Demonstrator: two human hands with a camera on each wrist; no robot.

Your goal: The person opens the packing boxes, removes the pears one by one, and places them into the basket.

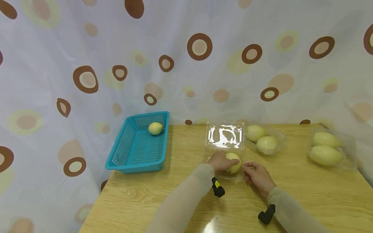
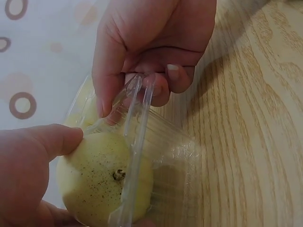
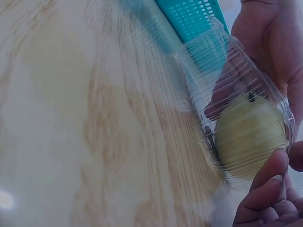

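Pale sleeves lie closest. My left hand holds the yellow fruit in the clear box; my right hand, just right of it, pinches the rim.

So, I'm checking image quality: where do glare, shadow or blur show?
Head view: strong glare on the far half of the clear container, a bright patch on the table near the bottom edge; left wrist view: a shadow on the table beside the right hand; right wrist view: blurred wood grain and a bright spot at lower left.
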